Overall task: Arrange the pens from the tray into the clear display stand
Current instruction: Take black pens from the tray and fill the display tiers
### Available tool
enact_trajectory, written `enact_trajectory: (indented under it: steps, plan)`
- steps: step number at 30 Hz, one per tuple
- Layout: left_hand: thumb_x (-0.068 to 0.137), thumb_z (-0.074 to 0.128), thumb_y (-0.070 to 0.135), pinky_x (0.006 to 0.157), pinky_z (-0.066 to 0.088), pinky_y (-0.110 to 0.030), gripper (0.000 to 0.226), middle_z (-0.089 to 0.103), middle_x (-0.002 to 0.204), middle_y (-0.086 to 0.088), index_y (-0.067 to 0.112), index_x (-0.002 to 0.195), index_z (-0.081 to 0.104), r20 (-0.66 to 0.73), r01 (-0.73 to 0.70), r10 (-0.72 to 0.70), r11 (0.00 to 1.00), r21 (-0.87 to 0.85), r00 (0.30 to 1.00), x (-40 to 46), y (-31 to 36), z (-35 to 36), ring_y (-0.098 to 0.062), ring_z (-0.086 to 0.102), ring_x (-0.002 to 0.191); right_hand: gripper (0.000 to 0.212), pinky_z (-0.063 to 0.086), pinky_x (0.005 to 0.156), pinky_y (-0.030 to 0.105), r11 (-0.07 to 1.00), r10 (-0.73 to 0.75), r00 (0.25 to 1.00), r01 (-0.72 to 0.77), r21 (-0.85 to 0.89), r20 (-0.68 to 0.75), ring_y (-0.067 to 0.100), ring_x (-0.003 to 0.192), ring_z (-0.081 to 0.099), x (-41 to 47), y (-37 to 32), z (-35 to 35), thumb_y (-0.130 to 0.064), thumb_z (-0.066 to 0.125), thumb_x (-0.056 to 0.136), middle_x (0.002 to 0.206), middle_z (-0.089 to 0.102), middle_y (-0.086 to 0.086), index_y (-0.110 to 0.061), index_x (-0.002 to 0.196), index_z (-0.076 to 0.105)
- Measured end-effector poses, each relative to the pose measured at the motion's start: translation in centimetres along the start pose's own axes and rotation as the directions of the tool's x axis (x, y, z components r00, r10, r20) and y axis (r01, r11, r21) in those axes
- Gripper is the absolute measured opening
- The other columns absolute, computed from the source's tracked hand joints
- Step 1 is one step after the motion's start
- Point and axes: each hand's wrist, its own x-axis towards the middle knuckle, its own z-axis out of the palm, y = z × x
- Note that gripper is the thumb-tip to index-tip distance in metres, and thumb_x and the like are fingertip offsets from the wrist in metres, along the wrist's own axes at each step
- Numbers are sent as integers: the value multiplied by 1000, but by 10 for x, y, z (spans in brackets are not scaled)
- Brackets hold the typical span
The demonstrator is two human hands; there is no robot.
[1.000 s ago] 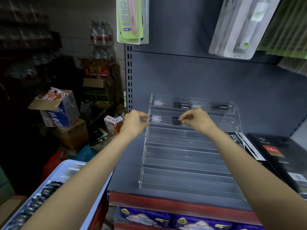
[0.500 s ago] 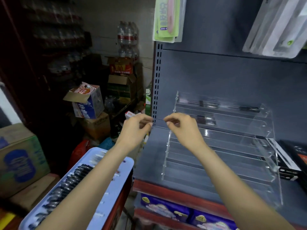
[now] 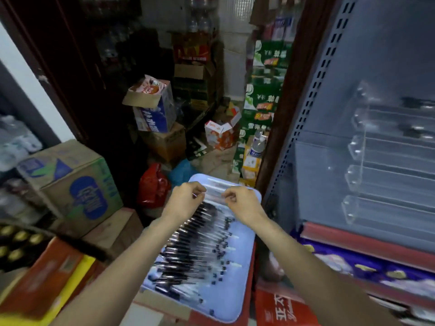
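A light blue tray (image 3: 246,285) sits low in front of me with several black-and-clear pens (image 3: 195,250) lying in a row across it. My left hand (image 3: 186,201) and my right hand (image 3: 243,204) hover over the tray's far end, a short gap between them, fingers pinched. Motion blur hides whether a pen is held between them. The clear display stand (image 3: 357,180) stands on the grey shelf at the right. Dark pen parts (image 3: 416,103) show in its upper tiers; the lower tiers look bare.
The tray rests on red cartons (image 3: 277,307). Cardboard boxes (image 3: 77,184) stack at the left. A red bag (image 3: 153,184) and more boxes lie on the floor beyond. The shelf's red front edge (image 3: 367,241) and perforated upright (image 3: 299,128) border the tray's right side.
Both hands have left the stand's upper tier and moved down and left to the tray's far end. My view has turned left and down, so the stand is now at the right edge.
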Motion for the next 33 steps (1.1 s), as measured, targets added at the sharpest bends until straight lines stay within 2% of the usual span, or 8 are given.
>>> enact_trajectory:
  steps: [2,4,8,15,18,23,29,33]
  plan:
    - [87,58,8,71,38,-15,18,72,98,-10,9,99,70,59,27,-28,999,18,998,4,-36,-1,-22,67,94,29,48,75,45,997,77,997,-77,-16,20,38,80,55,11,0,30,-2,41,95,98,65,22,0,112,64]
    - [87,56,8,78,43,-21,19,72,99,-11,10,100,70,115,33,-38,999,42,993,8,-65,2,-23,66,96,30,48,74,41,991,125,991,-123,-42,51,33,83,58,19,2,52,-3,41,96,113,65,18,-5,118,61]
    - [92,50,9,93,46,-32,26,64,118,-12,11,113,65,259,-41,3,989,140,966,20,-102,13,-29,60,109,34,49,95,43,977,201,972,-190,-95,124,32,111,58,31,9,80,-7,47,97,135,54,12,-10,130,54]
    - [99,40,18,113,26,-27,48,18,156,-1,16,145,31,474,-198,65,951,238,878,33,-131,30,-21,26,141,37,50,90,46,935,273,957,-241,-262,95,34,111,54,43,23,95,-12,48,97,139,42,14,-12,134,48]
    - [98,42,17,112,26,-27,47,22,155,-3,14,144,33,458,-221,100,951,219,883,35,-135,32,-22,30,139,29,49,86,45,918,269,959,-228,-323,86,34,107,53,48,24,94,-12,51,95,127,46,17,-11,124,53]
    - [96,49,15,109,28,-27,45,34,147,-8,10,140,40,420,-164,100,979,120,902,35,-135,31,-25,40,131,7,47,67,40,923,309,945,-271,-273,109,28,76,52,52,22,91,-7,49,93,90,55,16,-8,88,53]
    - [94,52,14,91,36,-17,38,57,130,-10,11,132,51,311,-23,33,999,-36,950,36,-140,27,-23,55,118,22,52,89,48,950,306,949,-298,-91,78,37,99,63,48,23,88,-5,50,95,109,67,23,7,105,65]
    - [94,51,13,86,41,-20,26,67,113,-10,10,117,62,206,33,-17,997,-75,978,36,-138,26,-23,60,109,23,50,89,47,964,263,965,-263,-36,5,40,96,62,37,18,83,-9,50,97,105,67,25,5,106,66]
